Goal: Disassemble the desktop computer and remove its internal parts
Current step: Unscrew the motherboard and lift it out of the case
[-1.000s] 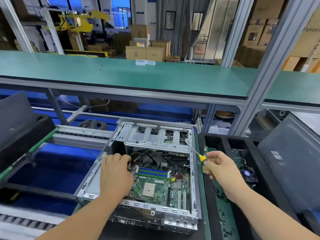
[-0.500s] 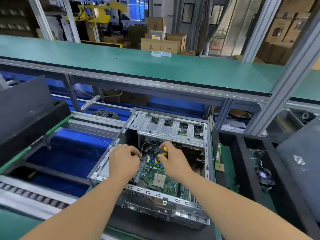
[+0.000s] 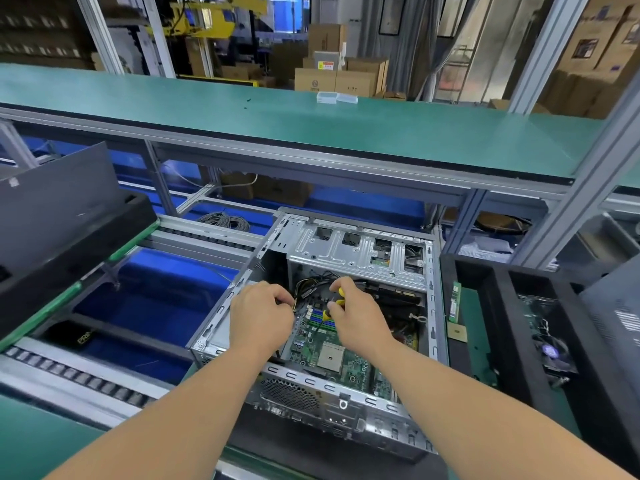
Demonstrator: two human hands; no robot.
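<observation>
The desktop computer case [image 3: 322, 327] lies open on its side on the green worktop [image 3: 479, 344], directly in front of the person, with the rear port panel facing the camera. The motherboard [image 3: 332, 355] sits inside the case, exposed; the blue memory slots [image 3: 320, 318] lie at its far end. The metal drive cage [image 3: 360, 252] spans the far end of the case.

Both hands are inside the case, above the far end of the motherboard. The right hand [image 3: 356, 318] is curled round the yellow-handled screwdriver [image 3: 334, 304], which points down toward the memory slots. The left hand [image 3: 261, 318] has its fingers curled beside the bundle of cables [image 3: 311, 285]; whether it grips a cable cannot be told.

A loose memory module [image 3: 454, 301] lies on the worktop just right of the case. A black tray [image 3: 540, 323] farther right holds a cooling fan [image 3: 550, 351].
</observation>
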